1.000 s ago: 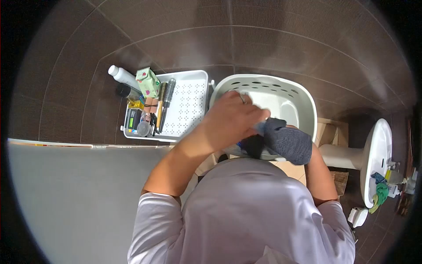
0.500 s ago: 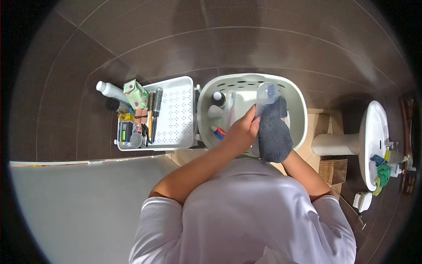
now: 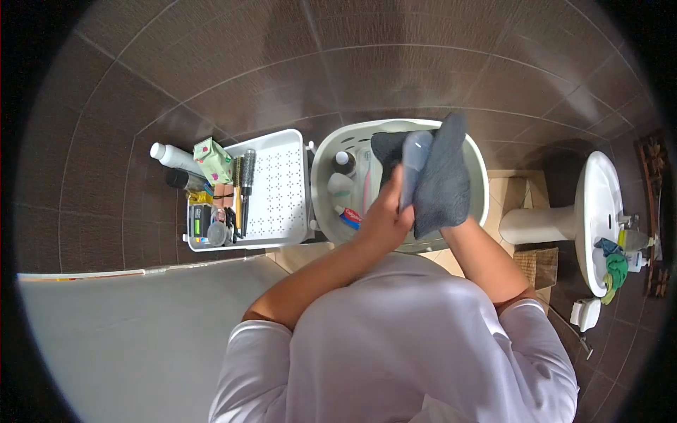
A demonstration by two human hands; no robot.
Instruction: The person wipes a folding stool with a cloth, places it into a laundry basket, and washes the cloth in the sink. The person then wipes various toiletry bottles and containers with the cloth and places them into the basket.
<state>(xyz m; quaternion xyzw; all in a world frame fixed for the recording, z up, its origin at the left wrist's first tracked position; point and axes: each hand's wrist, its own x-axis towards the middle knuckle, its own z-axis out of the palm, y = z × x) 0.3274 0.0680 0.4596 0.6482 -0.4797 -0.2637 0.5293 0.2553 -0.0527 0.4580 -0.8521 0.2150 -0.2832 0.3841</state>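
My left hand (image 3: 386, 217) is closed around a long translucent plastic container (image 3: 416, 154), held tilted over the laundry-style basket (image 3: 481, 204). A dark grey cloth (image 3: 443, 180) covers most of my right hand (image 3: 458, 230), which grips it from beneath; those fingers are hidden. The cloth spreads on both sides of the container and touches it. Inside the basket, left of my hands, lie a dark bottle with a white cap (image 3: 344, 162), a whitish rounded item (image 3: 340, 185), a pink toothbrush (image 3: 367, 180) and a red and blue toothpaste tube (image 3: 348, 216).
On the left, a white perforated tray (image 3: 276, 187) carries hairbrushes (image 3: 247, 173), a green carton (image 3: 213, 161), bottles and small items. To the right stands a pedestal sink (image 3: 591, 187) with a green cloth (image 3: 616, 271) on its edge. A woven basket (image 3: 536, 268) sits on the floor below.
The grey cloth has opened out and now also reaches behind the container to the left. Both hands have shifted slightly left, and the container is partly wrapped by the cloth.
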